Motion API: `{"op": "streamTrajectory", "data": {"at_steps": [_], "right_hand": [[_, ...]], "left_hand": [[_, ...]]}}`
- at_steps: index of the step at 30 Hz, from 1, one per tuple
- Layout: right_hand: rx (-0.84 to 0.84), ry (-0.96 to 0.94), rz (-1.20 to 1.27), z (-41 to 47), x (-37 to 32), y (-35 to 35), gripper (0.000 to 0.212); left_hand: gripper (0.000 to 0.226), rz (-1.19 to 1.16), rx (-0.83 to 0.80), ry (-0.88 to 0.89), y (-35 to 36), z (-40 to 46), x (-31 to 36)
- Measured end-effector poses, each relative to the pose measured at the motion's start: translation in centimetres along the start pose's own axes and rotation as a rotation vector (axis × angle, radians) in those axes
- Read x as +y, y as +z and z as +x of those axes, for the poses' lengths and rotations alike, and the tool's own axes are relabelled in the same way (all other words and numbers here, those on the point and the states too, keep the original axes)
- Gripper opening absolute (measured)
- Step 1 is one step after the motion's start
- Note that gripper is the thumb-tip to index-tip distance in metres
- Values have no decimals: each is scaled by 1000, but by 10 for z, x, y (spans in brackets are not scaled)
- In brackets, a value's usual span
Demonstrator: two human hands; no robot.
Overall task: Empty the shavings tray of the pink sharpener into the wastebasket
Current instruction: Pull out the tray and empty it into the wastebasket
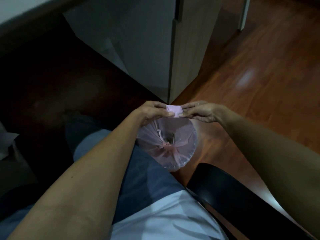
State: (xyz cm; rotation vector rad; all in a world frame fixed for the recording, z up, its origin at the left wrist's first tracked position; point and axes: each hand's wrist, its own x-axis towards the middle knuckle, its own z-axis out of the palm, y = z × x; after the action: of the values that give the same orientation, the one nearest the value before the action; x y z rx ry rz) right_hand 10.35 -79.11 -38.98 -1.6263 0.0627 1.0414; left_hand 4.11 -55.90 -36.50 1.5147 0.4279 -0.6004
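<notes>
Dim floor (259, 75); hands (152, 111) hide most of the pink sharpener (174, 110).

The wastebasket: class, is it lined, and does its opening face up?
Lined and open upward: the wastebasket has a pinkish plastic bag gathered inside its round mouth, below the pink sharpener held by both hands.

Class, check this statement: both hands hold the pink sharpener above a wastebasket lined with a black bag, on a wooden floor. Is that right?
Not quite. The head view shows the wastebasket lined with a translucent pink bag, not a black one. The rest holds: the left hand and right hand hold the pink sharpener above it, on the wooden floor.
</notes>
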Motion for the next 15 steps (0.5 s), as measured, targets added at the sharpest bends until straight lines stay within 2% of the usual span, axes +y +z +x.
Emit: {"op": "streamTrajectory", "data": {"at_steps": [3, 8, 15], "right_hand": [[-8, -73, -76, -19, -25, 7, 39], [87, -218, 59, -44, -63, 16, 56], [146, -468, 54, -101, -151, 13, 53]], "left_hand": [[52, 94, 37, 98, -1, -4, 9], [53, 142, 69, 269, -2, -22, 49], [60, 343, 87, 543, -9, -73, 155]]}}
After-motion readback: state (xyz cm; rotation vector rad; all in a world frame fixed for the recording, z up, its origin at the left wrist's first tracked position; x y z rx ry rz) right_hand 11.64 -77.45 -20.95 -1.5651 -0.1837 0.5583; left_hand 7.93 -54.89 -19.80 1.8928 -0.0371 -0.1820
